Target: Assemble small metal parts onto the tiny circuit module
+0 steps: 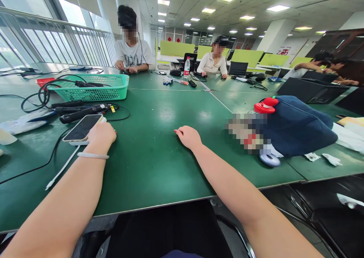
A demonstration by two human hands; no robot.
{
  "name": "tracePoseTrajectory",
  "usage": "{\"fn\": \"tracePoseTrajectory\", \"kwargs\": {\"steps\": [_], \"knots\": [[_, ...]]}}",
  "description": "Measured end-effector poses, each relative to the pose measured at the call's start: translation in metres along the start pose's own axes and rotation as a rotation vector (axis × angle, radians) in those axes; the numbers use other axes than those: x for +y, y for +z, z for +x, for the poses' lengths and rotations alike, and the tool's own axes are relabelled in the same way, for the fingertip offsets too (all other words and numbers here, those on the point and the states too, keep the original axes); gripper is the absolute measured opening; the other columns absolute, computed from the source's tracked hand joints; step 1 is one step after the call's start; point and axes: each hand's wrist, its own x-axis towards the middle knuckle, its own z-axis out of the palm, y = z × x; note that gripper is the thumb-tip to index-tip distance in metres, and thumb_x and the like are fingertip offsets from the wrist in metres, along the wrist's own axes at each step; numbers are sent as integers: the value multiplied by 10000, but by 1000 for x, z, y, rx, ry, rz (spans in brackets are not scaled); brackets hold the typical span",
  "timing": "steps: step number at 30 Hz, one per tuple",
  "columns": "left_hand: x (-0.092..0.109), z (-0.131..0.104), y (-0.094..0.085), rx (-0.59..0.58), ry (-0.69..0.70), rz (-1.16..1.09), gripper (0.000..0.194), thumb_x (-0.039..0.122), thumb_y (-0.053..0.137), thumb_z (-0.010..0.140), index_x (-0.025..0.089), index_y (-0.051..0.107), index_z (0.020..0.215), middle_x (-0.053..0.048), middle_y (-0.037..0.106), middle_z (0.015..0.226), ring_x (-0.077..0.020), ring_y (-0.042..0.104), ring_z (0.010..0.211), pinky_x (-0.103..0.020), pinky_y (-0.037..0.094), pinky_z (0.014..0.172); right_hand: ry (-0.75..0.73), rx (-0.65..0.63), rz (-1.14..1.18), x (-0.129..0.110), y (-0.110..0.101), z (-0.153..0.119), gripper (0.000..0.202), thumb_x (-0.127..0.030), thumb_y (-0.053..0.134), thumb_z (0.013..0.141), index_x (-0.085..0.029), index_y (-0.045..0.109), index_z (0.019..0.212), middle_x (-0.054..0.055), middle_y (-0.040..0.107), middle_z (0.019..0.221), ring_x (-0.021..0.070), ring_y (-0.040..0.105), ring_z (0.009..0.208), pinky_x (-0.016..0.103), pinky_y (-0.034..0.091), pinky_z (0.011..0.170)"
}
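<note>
My left hand [102,133], with a pale bangle [93,156] at the wrist, rests curled on the green table [153,171]. It overlaps the right edge of a dark-screened smartphone [84,128], which lies on a white object with a white cable [63,168] running out from beneath. The fingertips are turned away from me, and I see nothing held in them. Toward the middle, my right hand [189,137] is closed in a loose fist on the tabletop. Its thumb, with a red nail, points left, and nothing shows in its grip.
Left: a green basket [93,89], black handheld device [82,113], cables and white gloves [27,123]. Right: a navy bag [303,127], red item [265,105], lilac round object [269,159] and crumpled tissues [312,157]. A bottle [187,68] and other people are beyond.
</note>
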Motion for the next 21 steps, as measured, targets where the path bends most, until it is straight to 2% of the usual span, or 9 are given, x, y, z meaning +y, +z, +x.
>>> {"fn": "tracePoseTrajectory", "kwargs": {"steps": [1, 3, 5, 7, 11, 15, 19, 21], "knots": [[5, -3, -1, 60, -126, 176, 136, 203, 648, 675, 73, 609, 682, -96, 565, 630, -402, 544, 997, -512, 377, 808, 4, 0, 5, 0, 0, 0, 447, -433, 335, 931, -190, 554, 625, 30, 562, 694, 128, 468, 613, 260, 275, 527], [15, -8, -3, 87, -215, 302, 219, 224, 657, 675, 44, 637, 798, -189, 621, 819, -437, 539, 1015, -497, 408, 773, 4, 2, 16, 1, 0, 1, 437, -420, 339, 931, -192, 555, 627, 27, 568, 698, 128, 467, 618, 260, 279, 533], [21, -12, -6, 57, -227, 351, 300, 248, 647, 685, 32, 641, 894, -269, 614, 971, -453, 547, 1015, -485, 433, 754, -1, 2, 27, 1, 0, 1, 427, -409, 339, 932, -194, 562, 639, 25, 577, 712, 126, 472, 630, 257, 283, 543], [24, -13, -8, 33, -227, 403, 343, 281, 619, 708, 42, 640, 953, -295, 601, 1044, -446, 559, 1015, -473, 451, 753, -3, -4, 32, 1, 0, 1, 422, -408, 334, 934, -196, 571, 656, 22, 586, 724, 125, 484, 646, 252, 286, 553], [23, -9, -3, 39, -194, 429, 282, 277, 551, 753, 100, 658, 945, -242, 626, 1062, -401, 566, 1037, -454, 450, 822, 5, -31, 42, 2, -2, 1, 425, -411, 328, 936, -190, 594, 689, 32, 601, 739, 127, 507, 676, 245, 297, 581], [16, -1, 9, 77, -133, 267, 293, 312, 471, 805, 149, 641, 979, -171, 651, 1041, -335, 584, 1010, -398, 452, 839, 12, -47, 114, 3, -3, 2, 413, -405, 339, 929, -188, 632, 736, 41, 617, 743, 136, 524, 690, 248, 308, 604], [9, 6, 20, 123, -129, 110, 313, 323, 442, 819, 160, 620, 1019, -131, 662, 1014, -291, 602, 932, -366, 454, 800, 8, -62, 208, 4, -2, 2, 410, -418, 348, 915, -194, 641, 735, 24, 614, 705, 134, 513, 648, 251, 303, 588], [11, 7, 28, 150, -126, 27, 311, 336, 448, 816, 170, 619, 1016, -111, 661, 1014, -269, 599, 917, -351, 451, 789, -13, -79, 249, 3, -1, 2, 411, -433, 358, 907, -194, 634, 718, 13, 601, 673, 129, 498, 624, 249, 296, 573]]}}
